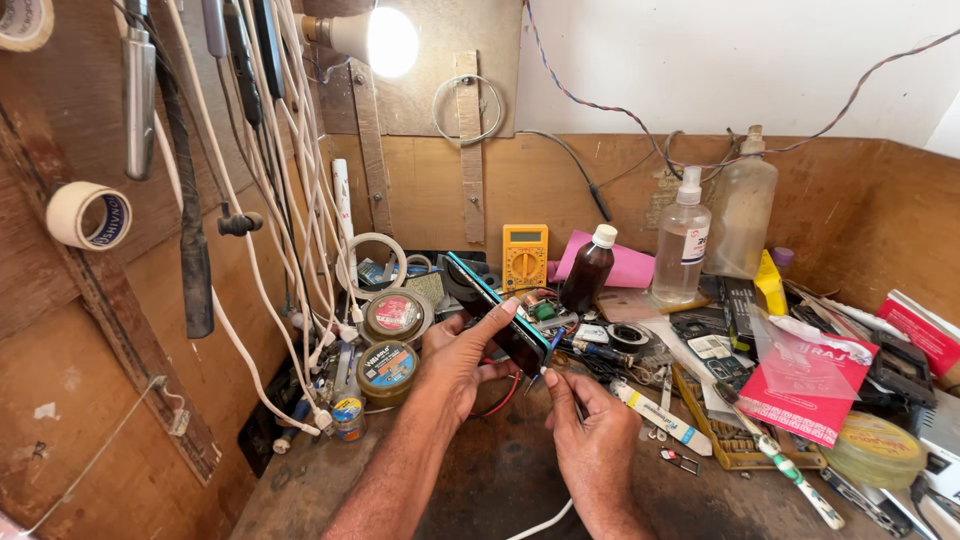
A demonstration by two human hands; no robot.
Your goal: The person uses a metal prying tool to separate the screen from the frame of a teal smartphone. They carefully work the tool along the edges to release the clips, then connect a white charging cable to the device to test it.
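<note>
Phone held on edge over a cluttered worktop [500, 480]

At frame centre, the left hand [462, 352] grips the tilted phone [497, 310]; the right hand [590, 425] pinches a thin tool [577, 408] at its lower corner. Best worked with a steady, gentle tip.

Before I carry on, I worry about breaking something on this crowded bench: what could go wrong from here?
1. The left hand holds the phone tilted on edge above the bench; it might slip.
2. The right hand pokes a thin tool at the phone's lower end; a slip could perhaps scratch it.
3. The dark bottle and spray bottle stand close behind; an elbow could topple them.
</note>
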